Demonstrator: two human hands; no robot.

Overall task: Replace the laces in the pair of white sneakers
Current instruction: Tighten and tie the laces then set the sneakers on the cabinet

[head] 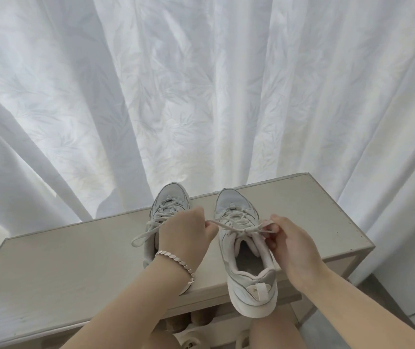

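Beige shelf top (75, 260), 2 white sneakers (241, 248) on it

The sneakers (245, 250) looked of matt, scuffed white leather with mesh toes and flat woven cloth laces (229, 224). The counter (75, 268) was matt beige, faintly grained. The bracelet (176, 263) shone metallic.

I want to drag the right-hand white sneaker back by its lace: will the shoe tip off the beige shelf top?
Possibly: the right-hand white sneaker already has its heel hanging past the beige shelf top's front edge. The flat white lace, stretched between the left hand and right hand, looks floppy and would probably just slip loose.
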